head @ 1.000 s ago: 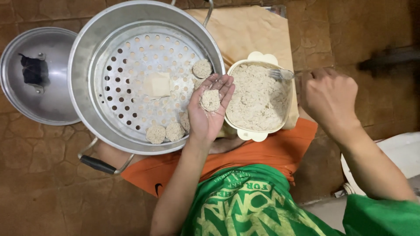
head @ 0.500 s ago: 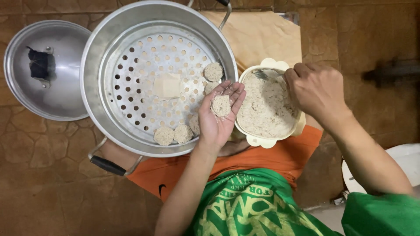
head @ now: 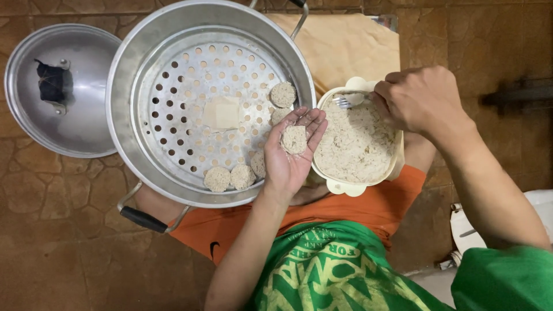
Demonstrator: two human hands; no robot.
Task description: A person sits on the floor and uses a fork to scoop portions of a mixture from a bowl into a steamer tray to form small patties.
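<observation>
Brown stone floor tiles fill the head view, seen from above. At nine o'clock lies a metal lid (head: 57, 92); beside it sits a large steamer pot (head: 210, 103) with a perforated tray holding several pale round patties (head: 218, 178). Centre frame, the left hand (head: 294, 155) lies palm up, fingers spread, cradling one patty (head: 294, 139). At three o'clock, the right hand (head: 420, 101) grips a fork (head: 345, 101) over a cream bowl (head: 357, 144) of ground mixture.
</observation>
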